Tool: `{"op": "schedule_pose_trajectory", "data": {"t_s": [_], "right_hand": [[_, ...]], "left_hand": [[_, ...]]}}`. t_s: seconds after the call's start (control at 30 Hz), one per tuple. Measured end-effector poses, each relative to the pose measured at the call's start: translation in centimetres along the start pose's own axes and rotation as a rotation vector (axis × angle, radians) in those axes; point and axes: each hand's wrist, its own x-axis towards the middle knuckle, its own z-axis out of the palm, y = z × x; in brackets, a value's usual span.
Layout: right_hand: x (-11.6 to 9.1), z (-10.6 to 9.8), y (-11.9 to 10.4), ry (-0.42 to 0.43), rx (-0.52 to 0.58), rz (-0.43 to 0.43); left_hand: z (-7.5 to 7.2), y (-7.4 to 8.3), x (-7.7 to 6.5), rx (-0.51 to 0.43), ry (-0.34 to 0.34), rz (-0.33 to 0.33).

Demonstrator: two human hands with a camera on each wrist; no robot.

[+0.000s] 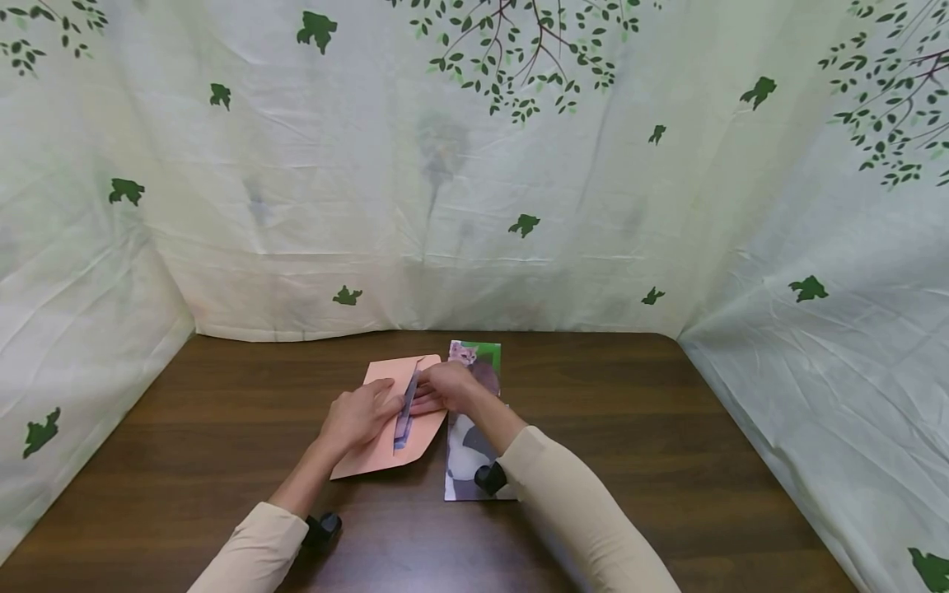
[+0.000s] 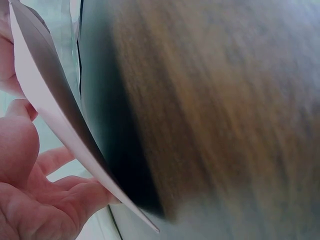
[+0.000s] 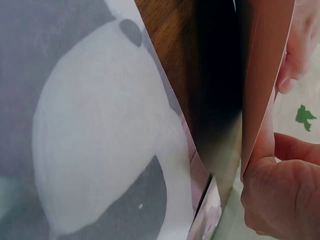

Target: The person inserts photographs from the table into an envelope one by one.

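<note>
At pink envelope (image 1: pixel 374 455), left hand (image 1: pixel 359 418) atop, fingers apart, right hand (image 1: pixel 446 387), fingers straight, together

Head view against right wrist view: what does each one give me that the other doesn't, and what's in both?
Only the head view shows both sleeves, the leafy branches printed on the cloth, and the envelope's whole upper side.

Only the right wrist view shows the envelope's shaded underside, seen almost edge-on.

Both show the pink envelope, the right hand, the gray-and-white picture, the wooden table and the cloth with green prints.
</note>
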Motion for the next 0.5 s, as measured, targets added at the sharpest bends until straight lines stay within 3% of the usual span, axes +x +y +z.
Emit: {"op": "schedule_pose_trajectory", "data": {"t_s": [0.5], "right_hand": [[-1.4,-2.6,-2.2,-0.03,-0.131,0.025]], "left_hand": [[0.0,0.2,-0.1,0.002,0.027,0.02]]}}
